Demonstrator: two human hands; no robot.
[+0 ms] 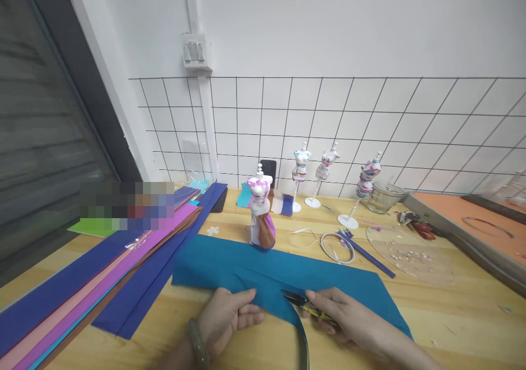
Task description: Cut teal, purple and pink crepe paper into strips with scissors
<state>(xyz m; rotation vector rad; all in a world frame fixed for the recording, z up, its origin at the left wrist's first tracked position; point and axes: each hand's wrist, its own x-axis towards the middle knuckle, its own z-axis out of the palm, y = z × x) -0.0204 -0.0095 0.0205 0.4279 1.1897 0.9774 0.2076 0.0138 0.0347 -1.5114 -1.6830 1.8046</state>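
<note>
A long teal cloth lies across the table before me. My left hand, with a jade-coloured bangle at the wrist, grips its near edge between thumb and curled fingers. In my right hand are small thread snips with dark blades and a yellow handle. The blade tips rest at the cloth, where a narrow strip separates from it and curves down towards me. Just beyond the cloth stands a small white dress form with pink trim and a brown, purple and white skirt.
Left lie long coloured fabric strips. Three more dress forms stand near the tiled wall. On the right are a round ring, a blue strip, a clear plate of small beads, a glass jar and an orange tray.
</note>
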